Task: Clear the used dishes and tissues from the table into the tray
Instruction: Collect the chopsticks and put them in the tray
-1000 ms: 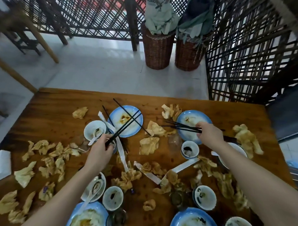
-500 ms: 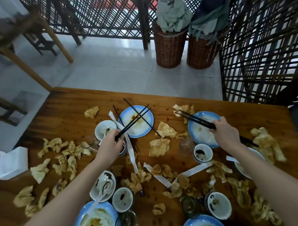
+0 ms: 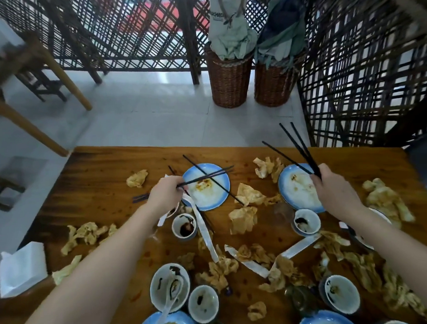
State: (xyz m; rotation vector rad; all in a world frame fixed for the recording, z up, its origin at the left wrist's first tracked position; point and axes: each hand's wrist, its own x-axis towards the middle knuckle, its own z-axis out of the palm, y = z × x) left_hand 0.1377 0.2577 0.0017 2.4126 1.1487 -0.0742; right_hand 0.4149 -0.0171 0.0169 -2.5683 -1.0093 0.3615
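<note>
Pinches a chopstick pair (image 3: 203, 179) over the centre plate (image 3: 209, 200) with the left hand (image 3: 165, 195); clamps a second bundle (image 3: 299, 149) in the right hand (image 3: 334, 194), tips raised at right — probably gathering sticks first so dishes stack. Leaves tissues (image 3: 242, 220) strewn mid-frame — shows no tray.

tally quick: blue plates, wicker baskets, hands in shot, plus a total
blue plates: 4 (two cut off by the bottom edge)
wicker baskets: 2
hands, each gripping chopsticks: 2
total: 8
</note>
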